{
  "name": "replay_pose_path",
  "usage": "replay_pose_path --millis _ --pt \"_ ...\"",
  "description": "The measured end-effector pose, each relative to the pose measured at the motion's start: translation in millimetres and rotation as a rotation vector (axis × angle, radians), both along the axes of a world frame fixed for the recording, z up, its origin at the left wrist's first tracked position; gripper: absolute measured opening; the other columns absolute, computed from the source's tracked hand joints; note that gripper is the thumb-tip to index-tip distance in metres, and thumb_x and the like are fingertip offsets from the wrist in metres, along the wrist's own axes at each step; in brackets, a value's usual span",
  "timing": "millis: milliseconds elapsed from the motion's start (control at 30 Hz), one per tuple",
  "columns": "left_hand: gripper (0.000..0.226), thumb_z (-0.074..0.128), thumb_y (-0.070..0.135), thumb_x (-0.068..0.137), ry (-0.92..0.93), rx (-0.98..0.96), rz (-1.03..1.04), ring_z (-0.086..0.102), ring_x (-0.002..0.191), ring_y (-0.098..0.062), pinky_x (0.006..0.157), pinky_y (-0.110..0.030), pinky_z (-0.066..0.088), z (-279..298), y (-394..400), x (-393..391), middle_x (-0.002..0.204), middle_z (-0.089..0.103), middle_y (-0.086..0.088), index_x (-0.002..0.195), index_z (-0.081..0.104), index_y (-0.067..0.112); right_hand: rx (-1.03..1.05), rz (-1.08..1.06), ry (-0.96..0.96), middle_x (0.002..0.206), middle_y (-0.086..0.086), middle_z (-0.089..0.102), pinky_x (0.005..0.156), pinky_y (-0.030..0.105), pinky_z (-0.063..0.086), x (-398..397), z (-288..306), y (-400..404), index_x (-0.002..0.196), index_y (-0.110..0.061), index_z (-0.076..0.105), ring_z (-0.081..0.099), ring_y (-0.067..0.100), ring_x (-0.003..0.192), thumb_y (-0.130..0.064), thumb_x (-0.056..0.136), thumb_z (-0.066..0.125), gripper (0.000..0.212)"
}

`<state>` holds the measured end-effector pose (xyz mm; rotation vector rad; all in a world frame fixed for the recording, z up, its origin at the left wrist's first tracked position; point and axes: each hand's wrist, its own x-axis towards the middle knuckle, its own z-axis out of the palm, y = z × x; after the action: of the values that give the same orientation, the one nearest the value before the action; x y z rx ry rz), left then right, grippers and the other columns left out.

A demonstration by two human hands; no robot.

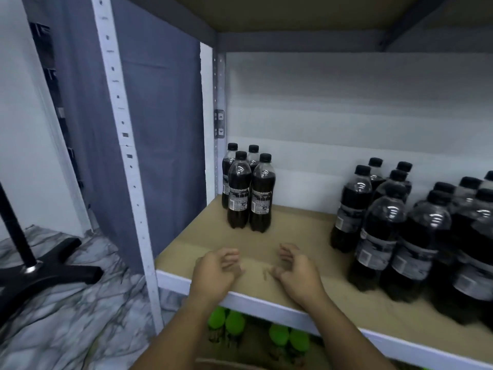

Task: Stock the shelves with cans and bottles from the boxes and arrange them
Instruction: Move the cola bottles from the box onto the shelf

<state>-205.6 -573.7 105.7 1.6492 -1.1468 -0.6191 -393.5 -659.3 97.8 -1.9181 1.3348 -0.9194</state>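
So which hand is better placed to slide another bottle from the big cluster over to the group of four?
Probably the right hand. It hovers empty above the shelf, nearer the big cluster on the right. The left hand, also empty, sits closer to the group of four and could steady them.

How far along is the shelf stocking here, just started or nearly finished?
Partway. Done: four dark bottles stand in the shelf's back left corner, and a bigger cluster fills the right side. In hand: nothing; the left hand and right hand hover empty. Left: the bare middle gap.
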Motion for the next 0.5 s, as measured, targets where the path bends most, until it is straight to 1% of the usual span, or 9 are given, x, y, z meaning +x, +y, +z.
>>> replay_pose_path --millis 33,100,167,233,333,400,433,467,500 --pt "0.039 0.083 0.004 0.082 0.026 -0.012 -0.016 0.070 0.089 0.006 0.085 -0.009 0.053 0.2 12.1 -6.1 0.104 0.077 -0.001 0.120 0.072 0.005 0.006 0.011 0.002 0.123 0.002 0.067 0.105 0.025 0.045 -4.6 0.6 12.6 0.135 -0.010 0.057 0.063 0.013 0.111 -0.011 0.077 0.083 0.064" --pt "0.038 0.080 -0.001 0.083 0.052 -0.023 -0.054 0.070 0.089 0.007 0.081 -0.007 0.052 -0.4 34.9 -14.8 0.105 0.077 -0.006 0.120 0.071 0.002 0.006 0.014 0.002 0.113 -0.002 0.069 0.103 0.032 0.049 -13.2 0.3 37.7 0.130 -0.012 0.061 0.065 0.013 0.106 -0.011 0.075 0.085 0.060" --pt "0.038 0.080 -0.002 0.084 0.071 -0.028 -0.090 0.071 0.095 0.000 0.085 -0.010 0.053 0.8 56.6 -21.4 0.108 0.077 -0.007 0.121 0.071 0.002 0.000 0.020 -0.031 0.105 -0.004 0.069 0.100 0.030 0.051 -21.7 2.9 64.6 0.126 -0.012 0.064 0.067 0.013 0.101 -0.008 0.074 0.085 0.056" --pt "0.033 0.081 0.000 0.084 0.105 -0.011 -0.108 0.073 0.098 -0.009 0.086 -0.015 0.056 -2.7 80.3 -22.9 0.103 0.078 -0.005 0.116 0.074 0.004 0.022 0.041 -0.125 0.099 -0.003 0.070 0.095 0.025 0.053 -28.2 6.4 91.6 0.119 -0.012 0.066 0.067 0.012 0.094 -0.002 0.075 0.083 0.049" --pt "0.032 0.082 -0.003 0.081 0.112 0.150 -0.170 0.073 0.095 -0.009 0.087 -0.020 0.059 -24.5 124.2 -14.5 0.101 0.078 -0.008 0.110 0.072 0.006 0.051 0.090 -0.226 0.094 0.001 0.073 0.087 0.020 0.054 -32.5 -0.5 131.2 0.107 -0.018 0.067 0.069 0.012 0.088 0.002 0.079 0.080 0.037" --pt "0.029 0.074 -0.012 0.083 0.178 0.260 -0.226 0.073 0.096 -0.018 0.093 -0.037 0.060 -48.6 155.1 -1.3 0.107 0.075 -0.019 0.109 0.069 0.000 0.094 0.162 -0.205 0.097 0.005 0.074 0.085 0.017 0.053 -32.5 -21.1 155.9 0.108 -0.016 0.068 0.070 0.014 0.089 0.003 0.076 0.082 0.040" --pt "0.024 0.069 -0.016 0.085 0.208 0.315 -0.243 0.073 0.096 -0.021 0.094 -0.044 0.059 -61.4 169.4 6.9 0.105 0.075 -0.019 0.105 0.070 -0.002 0.140 0.213 -0.176 0.100 0.008 0.074 0.084 0.015 0.053 -32.1 -34.8 167.8 0.111 -0.012 0.068 0.069 0.015 0.090 0.005 0.074 0.083 0.044" --pt "0.026 0.064 -0.021 0.087 0.188 0.368 -0.267 0.074 0.094 -0.020 0.095 -0.046 0.059 -73.1 183.8 14.9 0.102 0.075 -0.015 0.101 0.071 0.000 0.191 0.272 -0.143 0.103 0.010 0.073 0.086 0.015 0.053 -31.7 -50.0 179.0 0.114 -0.008 0.067 0.068 0.016 0.092 0.008 0.072 0.084 0.048" --pt "0.033 0.060 -0.024 0.087 0.134 0.417 -0.306 0.075 0.092 -0.013 0.093 -0.041 0.060 -85.0 197.0 24.5 0.099 0.075 -0.009 0.100 0.073 0.003 0.239 0.333 -0.107 0.105 0.011 0.072 0.090 0.018 0.053 -30.8 -65.8 190.3 0.117 -0.006 0.066 0.067 0.014 0.095 0.010 0.070 0.084 0.053"
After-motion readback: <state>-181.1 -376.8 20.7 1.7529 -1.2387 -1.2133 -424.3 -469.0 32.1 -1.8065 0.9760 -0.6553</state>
